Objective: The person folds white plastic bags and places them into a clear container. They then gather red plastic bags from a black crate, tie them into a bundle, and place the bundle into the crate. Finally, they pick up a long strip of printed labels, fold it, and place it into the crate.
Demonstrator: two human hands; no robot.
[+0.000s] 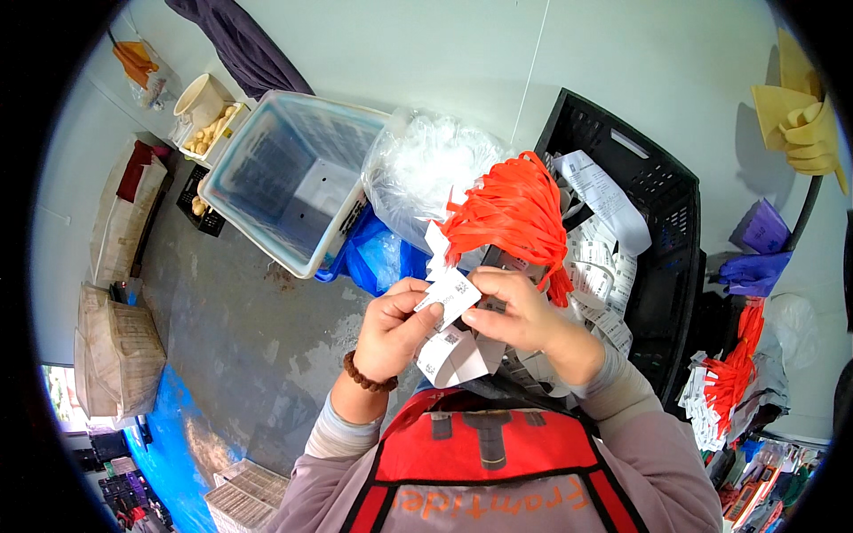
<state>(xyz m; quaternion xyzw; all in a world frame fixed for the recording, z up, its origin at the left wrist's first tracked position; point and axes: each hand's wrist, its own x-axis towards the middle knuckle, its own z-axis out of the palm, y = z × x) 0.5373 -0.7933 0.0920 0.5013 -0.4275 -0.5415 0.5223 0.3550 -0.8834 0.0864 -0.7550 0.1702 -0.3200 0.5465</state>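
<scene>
The white label (pixel 453 294) is between the two hands, just below the big bunch of red ribbons (pixel 506 213). The left hand (pixel 391 329) grips it, with the thumb pressed flat on its face. The right hand (pixel 524 313) has its finger and thumb at the other edge. That looks like a light pinch, though I cannot tell how hard it squeezes. Holding both sides likely keeps the label flat, as paper like this likes to curl. A curled paper strip (pixel 450 358) hangs just under it and bends round in a loop.

The red ribbons have white ends that poke out near the label, so both are close to the fingers. I cannot see what holds the bunch up. To the right, a black crate (pixel 668 200) holds long paper rolls (pixel 604 195), maybe so that they do not spill out. It sits near the right arm, which seems handy.

A clear plastic bag (pixel 426 169) and a blue bag (pixel 382 253) are beside a big tub (pixel 258 238), farther from the hands.
</scene>
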